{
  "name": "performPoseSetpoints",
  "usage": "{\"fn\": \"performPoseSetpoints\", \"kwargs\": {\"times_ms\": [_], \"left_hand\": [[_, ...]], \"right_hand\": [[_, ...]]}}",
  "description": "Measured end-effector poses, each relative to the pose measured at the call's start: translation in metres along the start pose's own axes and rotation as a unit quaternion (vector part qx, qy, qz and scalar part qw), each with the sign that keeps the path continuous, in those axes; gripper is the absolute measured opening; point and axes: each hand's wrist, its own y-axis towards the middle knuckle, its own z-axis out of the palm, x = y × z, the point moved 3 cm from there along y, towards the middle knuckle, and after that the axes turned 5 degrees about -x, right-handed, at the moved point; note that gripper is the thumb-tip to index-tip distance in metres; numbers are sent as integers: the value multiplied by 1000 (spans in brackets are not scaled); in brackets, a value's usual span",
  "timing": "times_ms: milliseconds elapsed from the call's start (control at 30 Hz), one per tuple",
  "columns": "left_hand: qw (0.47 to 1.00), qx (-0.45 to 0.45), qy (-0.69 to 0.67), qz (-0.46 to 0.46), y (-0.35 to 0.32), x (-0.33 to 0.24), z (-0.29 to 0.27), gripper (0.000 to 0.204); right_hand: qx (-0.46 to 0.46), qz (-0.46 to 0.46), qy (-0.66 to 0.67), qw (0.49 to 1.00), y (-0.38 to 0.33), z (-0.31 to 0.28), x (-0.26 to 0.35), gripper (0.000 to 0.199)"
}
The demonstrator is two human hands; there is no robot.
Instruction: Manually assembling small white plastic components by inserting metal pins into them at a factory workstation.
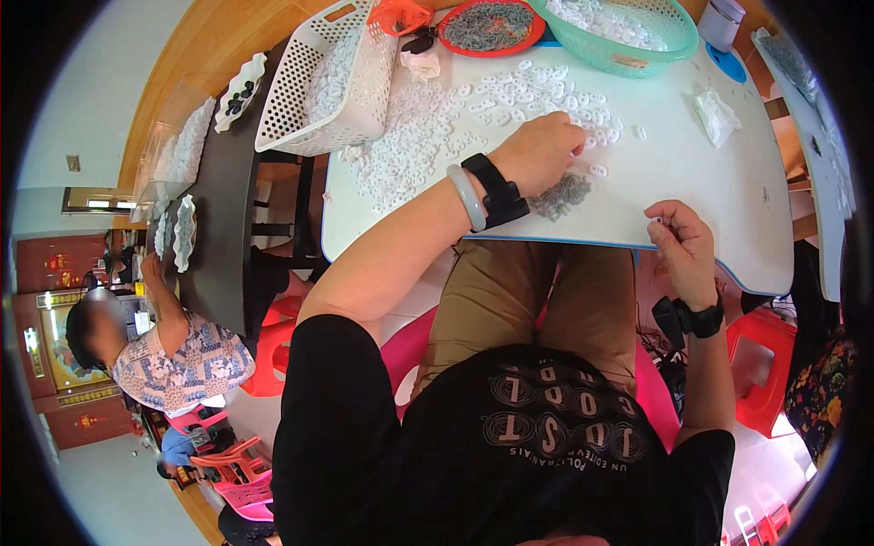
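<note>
A person seated at a white table [746, 187] sorts small plastic pieces by hand. The right hand [687, 250], just over the near edge, pinches a small white piece [657, 220] between thumb and forefinger. The left hand [542, 147] reaches across, fingers bent down among white oval pieces [598, 170]; whether they grip one cannot be told. Below that hand, near the table edge, lies a small heap of grey pieces [566, 195].

Farther over, tiny white rings [405, 136] spread across the tabletop beside a white perforated basket [328, 137], which holds many more white pieces. At the far side, a round red tray [487, 54] is filled with grey pieces, and next to it a pale green basket [628, 64] contains white ones. A crumpled white wrapper [717, 118] lies toward the right.

Beyond, to the left, a dark table [221, 205] bears a clear box [146, 182] heaped with white pieces and a scalloped white dish [226, 116] of black ones. A co-worker in a patterned shirt [182, 359] sits there.
</note>
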Motion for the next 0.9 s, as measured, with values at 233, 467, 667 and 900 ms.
{"fn": "performPoseSetpoints", "kwargs": {"times_ms": [233,467,667,900], "left_hand": [[957,-44,-271,-92,-9,-15,-30,16],[837,-36,-537,-100,-46,-75,-62,18],[780,-59,-619,-72,-72,-100,-68,25],[756,-63,-651,-42,-96,-114,-73,27]], "right_hand": [[-17,55,45,997,1,-4,1,17],[-22,27,45,998,1,0,3,18],[-15,38,116,992,-1,10,5,20],[-28,45,115,992,-13,32,39,20]]}}
